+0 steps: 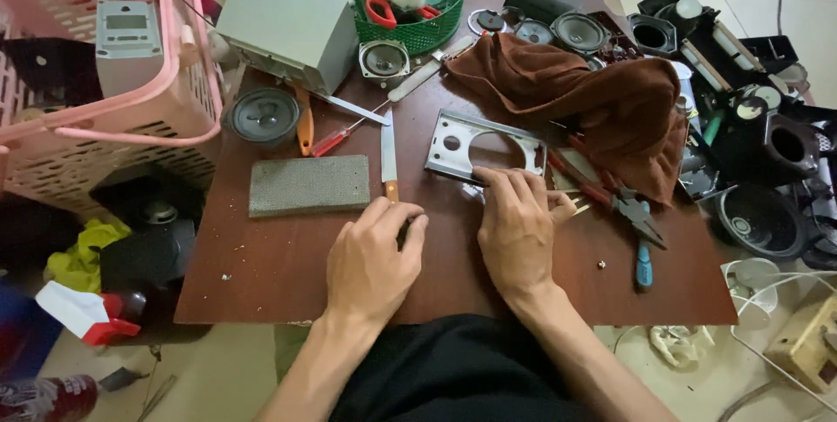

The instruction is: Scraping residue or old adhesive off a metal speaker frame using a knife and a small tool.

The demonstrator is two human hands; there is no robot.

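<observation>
- Dark reddish-brown, the desk (288, 274) carried a crowd of speaker parts, with bare tiled floor showing beyond its far edge.
- Near the desk's middle lay a grey metal plate (475, 150), flat, stamped, with one large round cutout and a smaller hole.
- At the plate's near edge rested the right hand (516, 228), fingers (506, 185) curled together over something small and hidden; what they pinched I could not tell.
- Left of the plate, the left hand (373, 258) lay on the wood, fingers bent and close, touching the wooden handle end of a knife (388, 153).
- Judged from this, steady downward pressure with both wrists braced would keep the small work from slipping.
- Left of the plate sat a rough grey sharpening block (309, 184).
- Right of the plate, a soft brown cloth (602, 95) draped over blue-handled pliers (635, 221).
- Beyond the plate stood a green plastic basket (436, 21).
</observation>
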